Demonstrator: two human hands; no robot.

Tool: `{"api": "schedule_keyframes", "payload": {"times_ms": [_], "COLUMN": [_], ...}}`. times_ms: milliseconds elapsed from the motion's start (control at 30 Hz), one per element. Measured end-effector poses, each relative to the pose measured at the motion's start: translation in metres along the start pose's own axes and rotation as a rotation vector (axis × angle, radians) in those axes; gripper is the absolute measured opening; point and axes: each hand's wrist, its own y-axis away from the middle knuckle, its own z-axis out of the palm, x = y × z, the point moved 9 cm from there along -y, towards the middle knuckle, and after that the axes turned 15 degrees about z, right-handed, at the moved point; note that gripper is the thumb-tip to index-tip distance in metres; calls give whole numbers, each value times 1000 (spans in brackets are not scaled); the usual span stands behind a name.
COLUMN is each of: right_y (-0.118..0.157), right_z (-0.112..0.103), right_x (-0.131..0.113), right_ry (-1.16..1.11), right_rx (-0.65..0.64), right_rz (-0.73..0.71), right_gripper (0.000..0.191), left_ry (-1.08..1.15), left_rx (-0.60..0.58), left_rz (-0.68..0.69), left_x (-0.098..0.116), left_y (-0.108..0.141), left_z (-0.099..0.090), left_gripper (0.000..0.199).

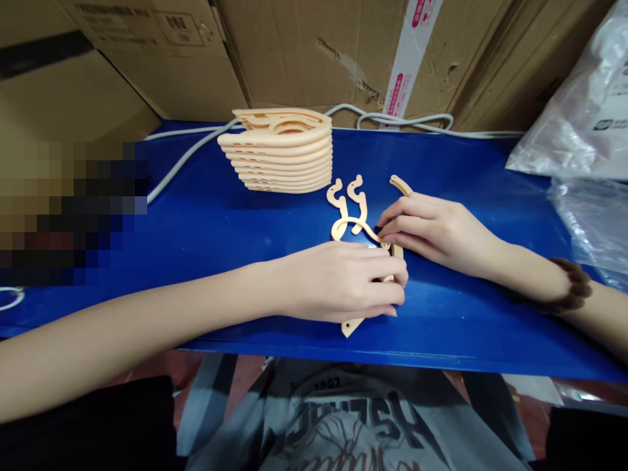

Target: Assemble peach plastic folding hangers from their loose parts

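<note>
1. Left hand palm down, fingers bent over the curved cream pieces near the table's near edge, apparently steadying them; pinching? Can't tell.
2. Right hand opposite, fingertips bunched beside those pieces; its grip's hidden too.
3. Two hooked pieces just beyond, handily close.
4. Stack far left, probably out of the hands' way.

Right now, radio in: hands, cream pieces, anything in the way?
Left hand over cream pieces, partly hiding them. Right hand at their edge, grip unclear. Cream stack behind.
</note>
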Motion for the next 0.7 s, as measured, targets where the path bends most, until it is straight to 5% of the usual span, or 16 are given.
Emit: {"api": "schedule_keyframes", "payload": {"times_ms": [333, 700], "right_y": [1, 4], "right_z": [-4, -2], "right_x": [-3, -6], "right_ry": [65, 16], "right_rx": [91, 36], "right_rz": [6, -72], "right_gripper": [26, 32], "left_ry": [-21, -19], "left_rx": [53, 38], "left_rz": [22, 6], "left_x": [0, -4], "left_y": [-1, 2], "left_z": [-5, -3], "left_gripper": [26, 29]}}
